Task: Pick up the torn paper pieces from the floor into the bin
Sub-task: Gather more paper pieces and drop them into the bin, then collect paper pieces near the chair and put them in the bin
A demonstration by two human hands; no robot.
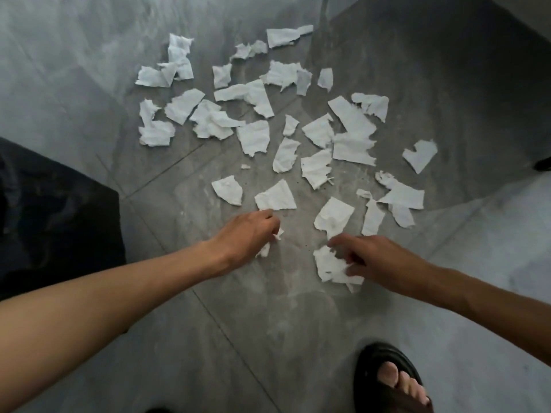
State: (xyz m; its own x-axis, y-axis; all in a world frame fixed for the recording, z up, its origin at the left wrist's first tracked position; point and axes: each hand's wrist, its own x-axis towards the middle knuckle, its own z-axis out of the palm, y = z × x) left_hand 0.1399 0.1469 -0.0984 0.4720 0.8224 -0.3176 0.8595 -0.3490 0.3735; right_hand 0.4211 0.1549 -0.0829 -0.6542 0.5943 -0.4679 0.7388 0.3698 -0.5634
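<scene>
Gripping a small scrap (pixel 264 250) in the left hand (pixel 249 231), fingers curled round it, white edges poking out beneath the knuckles. Pinching a crumpled piece (pixel 329 265) with the right hand (pixel 377 259), thumb and bent fingers on its near edge, the paper otherwise flat on the floor (pixel 238 317).

Right at the left fingertips, a wedge-shaped piece (pixel 277 196); just beyond the right ones, a curled piece (pixel 334 214). Farther out from both hands, the rest of the torn paper pieces (pixel 253 137), scattered wide, some overlapping, all on the floor. Off to the left of the left forearm, a dark bag-lined shape, probably the bin (pixel 50 222), near enough to reach. Early in the job, by the look of it.

To do this step well:
- Bunch rather than peel, dragging the thin, tissue-like paper into the palm to avoid tearing off corners.
- Add the nearest pieces to each fistful before turning to the bin.
- Work from near to far.
- Grip firmly enough to stop light scraps fluttering out on the way across.
</scene>
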